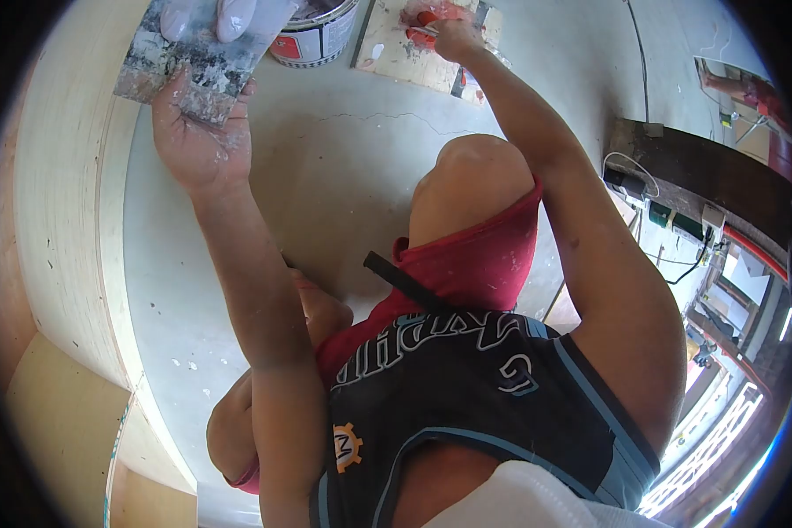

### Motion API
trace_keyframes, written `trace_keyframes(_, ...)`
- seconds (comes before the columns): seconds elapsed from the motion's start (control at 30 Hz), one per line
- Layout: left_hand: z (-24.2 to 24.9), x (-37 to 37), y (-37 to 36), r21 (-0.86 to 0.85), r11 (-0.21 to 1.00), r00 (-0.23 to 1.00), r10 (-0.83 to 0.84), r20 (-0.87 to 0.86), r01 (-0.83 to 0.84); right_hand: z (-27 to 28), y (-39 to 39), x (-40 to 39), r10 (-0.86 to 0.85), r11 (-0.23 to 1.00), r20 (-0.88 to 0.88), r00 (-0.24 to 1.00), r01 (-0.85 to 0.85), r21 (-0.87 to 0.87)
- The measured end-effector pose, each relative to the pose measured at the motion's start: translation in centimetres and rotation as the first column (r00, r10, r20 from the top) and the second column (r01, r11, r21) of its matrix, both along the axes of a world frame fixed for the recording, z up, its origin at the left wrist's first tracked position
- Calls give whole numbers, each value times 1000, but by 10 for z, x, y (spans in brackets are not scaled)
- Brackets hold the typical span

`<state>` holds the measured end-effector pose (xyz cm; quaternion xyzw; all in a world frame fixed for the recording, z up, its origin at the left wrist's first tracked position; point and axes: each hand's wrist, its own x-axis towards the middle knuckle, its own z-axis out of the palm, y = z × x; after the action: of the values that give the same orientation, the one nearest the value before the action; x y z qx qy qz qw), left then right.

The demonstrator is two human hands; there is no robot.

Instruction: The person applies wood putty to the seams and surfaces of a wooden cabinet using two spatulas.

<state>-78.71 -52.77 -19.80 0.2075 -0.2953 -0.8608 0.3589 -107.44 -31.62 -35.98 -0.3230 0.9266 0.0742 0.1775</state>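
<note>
My left hand (204,141), palm up, supports a stained flat board (194,66) with its thumb and fingers along the edges. Two smooth pale dollops of paste (235,18) lie on the board's far part. My right hand (458,40) reaches forward over a light wooden board (396,63) smeared with red paste (422,18). Its fingers are closed; a thin edge shows by them, but what they grip is too small to name. Between the two hands stands a paint-smeared bucket (315,40) with a red and white label.
A pale wooden panel structure (66,194) runs along my left. The grey floor (361,176) has a crack and white specks. To my right are a dark beam (704,167), cables (644,70) and a power adapter (625,182). My bent knee (475,167) rises between my arms.
</note>
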Motion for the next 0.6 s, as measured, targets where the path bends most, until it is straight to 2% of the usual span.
trace_keyframes(0.17, 0, -3, 0, -18, 1000, 1000, -13, 9, 13, -7, 8, 10, 35, 997, -44, 998, -38, -71)
trace_keyframes(0.3, -2, -2, 0, -3, 1000, 1000, -21, 12, 21, -1, 13, 15, 112, 992, -79, 991, -116, -47)
trace_keyframes(0.4, -3, -4, 1, -16, 1000, 999, -27, 18, 27, 4, 19, 9, 198, 979, 11, 980, -197, -55)
trace_keyframes(0.47, -4, -5, 2, -36, 999, 999, -24, 30, 25, 7, 25, 1, 171, 970, 150, 974, -139, -198)
trace_keyframes(0.5, -4, -8, 5, -18, 999, 998, -29, 47, 29, 14, 28, -2, 176, 968, 141, 974, -145, -203)
trace_keyframes(0.57, -5, -12, 8, -10, 1000, 999, -26, 46, 27, 38, 35, 0, -15, 893, 356, 934, 172, -416)
trace_keyframes(0.6, -6, -15, 10, 2, 998, 997, -68, 41, 67, 56, 35, 6, -9, 890, 338, 941, 162, -426)
